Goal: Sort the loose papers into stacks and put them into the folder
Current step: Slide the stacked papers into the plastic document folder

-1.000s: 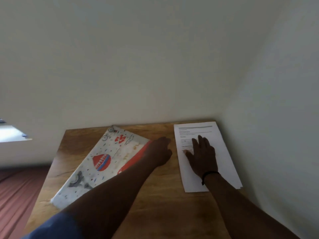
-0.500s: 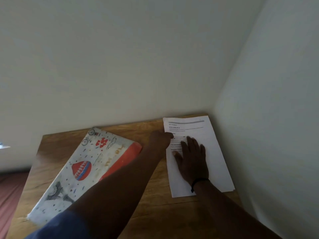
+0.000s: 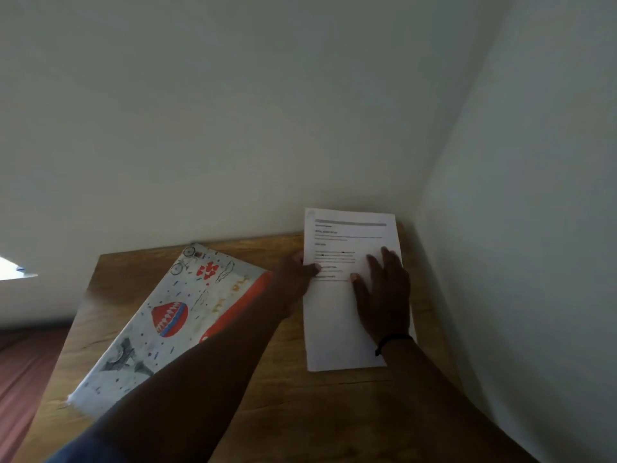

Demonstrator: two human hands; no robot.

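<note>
The papers (image 3: 337,315) are a white printed stack with a grey bar and lines of text at the top. They lie flat on the wood, far edge against the wall, under the flat right hand (image 3: 384,295), with the left hand (image 3: 295,275) pinching their left edge. The folder (image 3: 167,322), white with a red balloon, bicycle and orange strip, lies closed and slanted, left of that pinch.

Papers (image 3: 337,329) are lying at the far right of the bench (image 3: 300,412), their far edge leaning up the wall (image 3: 233,128). A folder (image 3: 160,329) is lying slantwise to their left. Both hands are resting on the papers, right hand (image 3: 384,295) flat, left hand (image 3: 297,275) at the left edge.
</note>
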